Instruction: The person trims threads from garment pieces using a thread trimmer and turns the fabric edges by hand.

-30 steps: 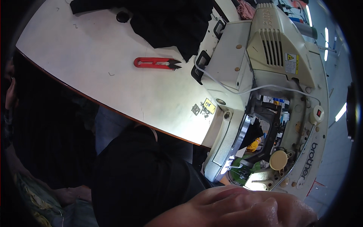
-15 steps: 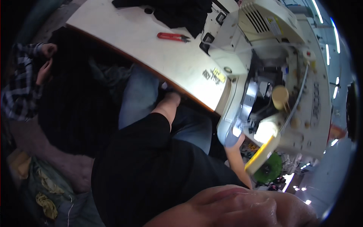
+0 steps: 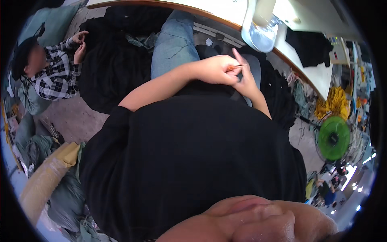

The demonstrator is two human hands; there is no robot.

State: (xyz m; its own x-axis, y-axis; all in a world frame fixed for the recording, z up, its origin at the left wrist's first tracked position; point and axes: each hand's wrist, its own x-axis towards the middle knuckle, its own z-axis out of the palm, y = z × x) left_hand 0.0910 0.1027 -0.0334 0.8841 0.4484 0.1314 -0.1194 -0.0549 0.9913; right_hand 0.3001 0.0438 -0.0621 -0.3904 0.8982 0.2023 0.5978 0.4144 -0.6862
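My left hand [image 3: 213, 69] rests in my lap above my black shirt [image 3: 193, 161], with its forearm coming in from the left. Its fingers pinch a thin needle-like stick [image 3: 238, 65] whose tip pokes out to the right. My right hand [image 3: 246, 82] lies against the left one, one finger raised straight up beside the stick; its other fingers are partly hidden. My knee in blue jeans [image 3: 173, 44] points toward the table edge [image 3: 294, 66] above.
A white sewing machine [image 3: 262, 24] and a black cloth [image 3: 310, 46] sit on the table. A person in a plaid shirt [image 3: 54, 74] sits on the floor at left beside black fabric [image 3: 109, 68]. A green fan [image 3: 333, 138] and yellow bundle [image 3: 328, 105] stand right.
The view has swung down from the table and sewing machine to my lap. Both hands have come into sight, joined over the thin stick.
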